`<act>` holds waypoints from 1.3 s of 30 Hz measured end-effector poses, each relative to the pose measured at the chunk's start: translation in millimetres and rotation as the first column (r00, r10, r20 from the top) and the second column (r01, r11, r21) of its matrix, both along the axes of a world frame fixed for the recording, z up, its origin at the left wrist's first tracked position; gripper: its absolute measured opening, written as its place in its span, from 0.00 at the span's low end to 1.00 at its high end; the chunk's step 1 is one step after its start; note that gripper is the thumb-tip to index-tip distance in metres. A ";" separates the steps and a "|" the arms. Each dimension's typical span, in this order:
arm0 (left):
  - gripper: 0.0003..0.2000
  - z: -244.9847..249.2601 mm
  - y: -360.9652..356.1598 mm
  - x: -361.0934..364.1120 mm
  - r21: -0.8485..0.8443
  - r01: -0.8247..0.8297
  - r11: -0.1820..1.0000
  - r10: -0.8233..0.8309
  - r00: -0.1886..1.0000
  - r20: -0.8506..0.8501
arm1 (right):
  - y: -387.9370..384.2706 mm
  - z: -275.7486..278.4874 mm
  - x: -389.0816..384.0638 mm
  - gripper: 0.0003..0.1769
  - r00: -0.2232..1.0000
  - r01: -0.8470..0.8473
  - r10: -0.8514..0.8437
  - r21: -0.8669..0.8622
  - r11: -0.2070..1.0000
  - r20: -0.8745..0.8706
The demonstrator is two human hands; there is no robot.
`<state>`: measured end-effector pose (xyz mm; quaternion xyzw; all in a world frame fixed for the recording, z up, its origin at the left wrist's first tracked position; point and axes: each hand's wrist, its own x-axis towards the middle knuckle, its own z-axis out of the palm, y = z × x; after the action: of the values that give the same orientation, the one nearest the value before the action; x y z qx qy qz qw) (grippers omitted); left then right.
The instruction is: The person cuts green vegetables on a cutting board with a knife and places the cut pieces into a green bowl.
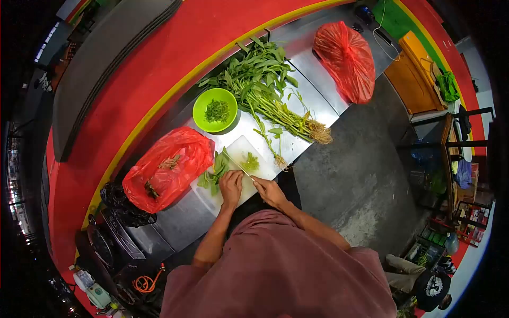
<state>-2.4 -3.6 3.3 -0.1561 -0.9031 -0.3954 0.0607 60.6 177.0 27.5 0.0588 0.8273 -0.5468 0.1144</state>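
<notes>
My left hand [231, 187] is closed over a bunch of leafy green stems [213, 174] on a white cutting board [245, 142]. My right hand [270, 192] grips a knife [239, 166], its thin blade slanting across the board past my left fingertips. Chopped green pieces [249, 162] lie in a small heap beyond the blade. Behind the board stands a lime-green bowl [200, 113] with finely cut greens inside. A big bundle of long-stemmed leafy greens [261, 79] with roots rests on the metal table [316, 98].
To the left, an open red plastic bag [185, 146] holds some scraps, beside a black bag [132, 216]. A tied red bag [347, 58] sits at the table's far right. A red and yellow wall [212, 26] runs behind the table. A person [419, 281] is at lower right.
</notes>
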 end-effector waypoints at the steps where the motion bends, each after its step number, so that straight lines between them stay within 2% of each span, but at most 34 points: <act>1: 0.05 -0.7 -0.1 0.3 -0.002 0.001 1.000 -0.001 1.000 0.007 | 0.1 2.4 -0.1 0.21 1.000 -0.002 0.002 0.002 1.000 -0.008; 4: 0.05 0.6 0.6 2.4 -0.062 0.007 0.998 -0.009 1.000 -0.024 | 0.1 1.6 -0.8 0.21 0.999 -0.004 0.005 0.010 1.000 -0.042; 7: 0.07 2.0 -0.5 5.9 -0.033 0.013 0.999 -0.013 1.000 0.000 | -2.1 -5.5 -2.8 0.19 1.000 0.004 -0.004 -0.004 1.000 0.023; 9: 0.09 0.6 -2.5 5.2 -0.051 0.034 0.998 -0.036 0.999 -0.028 | -5.6 -12.2 -6.3 0.19 0.995 -0.002 0.008 0.057 0.998 -0.102; 12: 0.09 0.1 -4.7 5.6 -0.052 0.055 0.997 -0.056 0.998 -0.025 | -8.3 -16.9 -16.2 0.20 0.994 -0.038 0.044 0.061 0.997 -0.103; 16: 0.07 2.9 -4.4 1.2 -0.026 0.045 0.999 -0.046 0.998 -0.047 | -8.0 -10.3 -14.0 0.19 0.997 -0.010 0.012 0.025 1.000 -0.074; 17: 0.07 2.7 -5.1 0.6 -0.028 0.043 0.999 -0.044 0.998 -0.047 | -8.8 -10.6 -11.0 0.20 0.987 0.023 -0.025 -0.015 1.000 -0.160; 20: 0.05 0.8 -3.6 -0.5 -0.034 0.036 0.999 -0.038 0.998 -0.049 | -4.2 -2.4 -5.2 0.20 0.997 0.000 0.000 -0.006 1.000 -0.076; 21: 0.04 0.5 -3.7 -1.1 -0.007 0.035 0.999 -0.035 0.999 -0.038 | -4.3 -5.1 -5.1 0.20 0.982 -0.001 -0.010 -0.056 0.998 -0.190; 27: 0.04 3.4 -4.2 -0.6 -0.049 0.024 0.998 -0.025 1.000 -0.018 | -3.4 -0.1 -3.3 0.20 1.000 -0.006 0.007 -0.016 1.000 0.027; 30: 0.04 1.9 -4.0 0.0 -0.069 0.022 0.997 -0.023 0.999 -0.026 | -6.5 -12.7 -6.9 0.20 0.997 -0.034 0.037 0.050 0.998 -0.074; 32: 0.03 -4.6 -3.8 -0.5 -0.004 0.022 1.000 -0.022 0.999 -0.039 | -8.3 -11.1 -11.1 0.20 0.998 -0.032 0.035 0.045 0.998 -0.056; 34: 0.03 0.1 -2.8 0.5 -0.010 0.020 1.000 -0.020 0.999 -0.032 | -9.3 -12.4 -11.8 0.20 0.999 -0.029 0.030 0.038 0.999 -0.039; 36: 0.03 2.3 -3.3 -1.7 -0.018 0.015 1.000 -0.016 1.000 -0.025 | -10.0 -8.0 -11.0 0.21 0.992 0.000 0.005 0.041 0.999 -0.123; 37: 0.03 1.9 -4.0 -2.3 -0.018 0.013 1.000 -0.013 1.000 -0.010 | -6.7 -1.6 -8.9 0.21 0.999 0.007 -0.007 0.006 1.000 -0.036; 39: 0.04 0.4 -3.7 -2.8 -0.013 0.002 1.000 -0.002 1.000 -0.004 | -4.2 0.9 -6.4 0.21 0.998 -0.006 0.006 0.003 1.000 -0.056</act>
<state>-5.2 -7.3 3.8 -0.1582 -0.9055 -0.3890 0.0614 54.2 172.8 28.4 0.0411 0.8311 -0.5468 0.0927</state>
